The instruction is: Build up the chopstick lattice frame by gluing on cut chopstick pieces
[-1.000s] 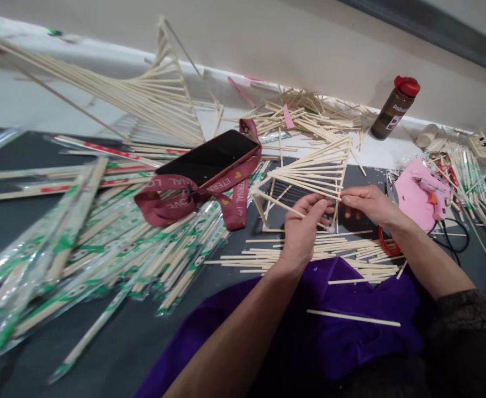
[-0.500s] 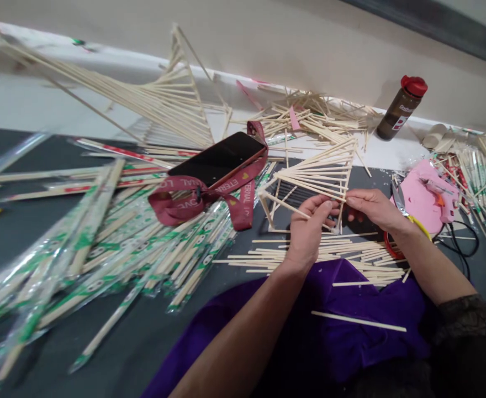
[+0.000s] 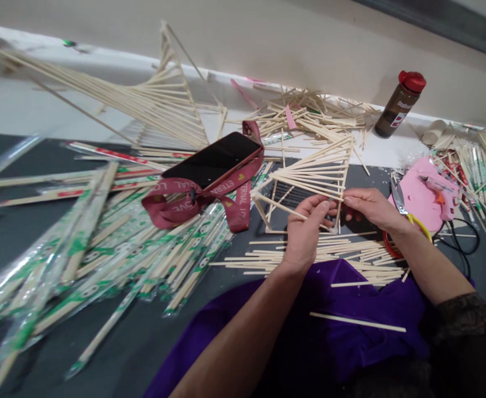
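A small frame of pale chopsticks [image 3: 313, 176] stands before me, its upper sticks fanned out in a twisted slope. My left hand [image 3: 307, 229] reaches in at its front, thumb and fingers closed around the sticks near the right corner. At that corner my right hand [image 3: 367, 207] pinches the end of a stick against the slanting upright. The exact grip of the fingertips is partly hidden. Below both hands, several loose chopsticks [image 3: 268, 258] lie side by side. A single chopstick [image 3: 357, 321] rests on the purple cloth [image 3: 375, 348] over my lap.
Left lie many wrapped chopsticks [image 3: 114, 271] and a phone [image 3: 214, 157] with a red strap. Behind stands a larger chopstick structure [image 3: 156, 102]. A bottle [image 3: 400, 105] is at the back. Right are scissors [image 3: 398, 196] and a glue gun [image 3: 437, 190] on pink material, its cord trailing.
The view has shifted slightly, so most things sit a little further left. Both hands keep the same hold on the chopstick frame.
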Tool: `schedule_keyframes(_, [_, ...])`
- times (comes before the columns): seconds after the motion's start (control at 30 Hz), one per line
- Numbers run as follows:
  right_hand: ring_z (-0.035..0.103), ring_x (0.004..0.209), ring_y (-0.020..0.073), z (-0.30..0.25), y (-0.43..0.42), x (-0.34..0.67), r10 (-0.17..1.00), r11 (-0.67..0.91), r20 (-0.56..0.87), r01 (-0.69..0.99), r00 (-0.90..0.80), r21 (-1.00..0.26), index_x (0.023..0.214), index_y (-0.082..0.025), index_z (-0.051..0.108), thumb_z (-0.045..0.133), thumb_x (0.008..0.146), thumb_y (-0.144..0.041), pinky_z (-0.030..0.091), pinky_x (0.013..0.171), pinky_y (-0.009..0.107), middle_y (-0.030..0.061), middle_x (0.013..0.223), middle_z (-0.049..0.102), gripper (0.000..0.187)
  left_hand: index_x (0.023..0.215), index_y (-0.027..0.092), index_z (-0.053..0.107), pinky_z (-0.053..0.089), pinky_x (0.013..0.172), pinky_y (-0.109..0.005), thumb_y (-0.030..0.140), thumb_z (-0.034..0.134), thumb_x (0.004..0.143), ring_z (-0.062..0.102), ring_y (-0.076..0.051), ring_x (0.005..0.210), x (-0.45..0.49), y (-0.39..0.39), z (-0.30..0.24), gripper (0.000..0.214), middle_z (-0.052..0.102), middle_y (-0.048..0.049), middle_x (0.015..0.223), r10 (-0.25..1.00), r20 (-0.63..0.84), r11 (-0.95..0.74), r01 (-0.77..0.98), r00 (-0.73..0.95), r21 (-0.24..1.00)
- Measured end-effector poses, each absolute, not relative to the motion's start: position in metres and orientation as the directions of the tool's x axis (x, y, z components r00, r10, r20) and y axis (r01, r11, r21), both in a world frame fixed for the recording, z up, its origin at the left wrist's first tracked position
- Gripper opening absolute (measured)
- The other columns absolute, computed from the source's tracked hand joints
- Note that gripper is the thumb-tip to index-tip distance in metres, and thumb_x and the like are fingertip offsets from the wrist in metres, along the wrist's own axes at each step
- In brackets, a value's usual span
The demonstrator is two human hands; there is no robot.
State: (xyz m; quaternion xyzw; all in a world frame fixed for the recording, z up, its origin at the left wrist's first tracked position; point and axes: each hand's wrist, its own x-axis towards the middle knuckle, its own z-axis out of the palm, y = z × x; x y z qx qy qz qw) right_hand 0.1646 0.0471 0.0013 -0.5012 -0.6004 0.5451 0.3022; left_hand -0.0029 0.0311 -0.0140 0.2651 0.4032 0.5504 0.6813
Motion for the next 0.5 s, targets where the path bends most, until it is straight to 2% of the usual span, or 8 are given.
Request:
schedule_keyframes(0.27, [0.054, 0.056, 0.0065, 0.0001, 0.0480, 0.1646, 0.939, -0.063, -0.153, 0.284, -0.307, -0.957, 0.098, -0.015, 0.071, 0.056, 0.088, -0.041, 0.031, 0.045, 0.017, -0.0005, 0.071, 0.061, 0.031, 0.082, 0.013, 0.067, 0.047, 0.049, -0.019, 0.029, 0.074, 0.065, 0.064, -0.013, 0.063, -0.0027, 0.0311, -0.0160, 0.024, 0.071, -0.0036, 0.073, 0.965, -0.254, 0.248, -0.528, 0.062, 0.812])
schedule_keyframes(0.5, [0.047, 0.051, 0.0052, 0.0049, 0.0476, 0.1619, 0.943, -0.045, -0.144, 0.314, -0.299, -0.948, 0.089, -0.013, 0.069, 0.055, 0.088, -0.038, 0.030, 0.046, 0.018, -0.0018, 0.065, 0.058, 0.029, 0.082, 0.013, 0.067, 0.047, 0.048, -0.019, 0.028, 0.074, 0.065, 0.064, -0.012, 0.062, -0.0027, 0.0312, -0.0157, 0.023, 0.071, -0.0030, 0.072, 0.966, -0.250, 0.243, -0.538, 0.062, 0.807])
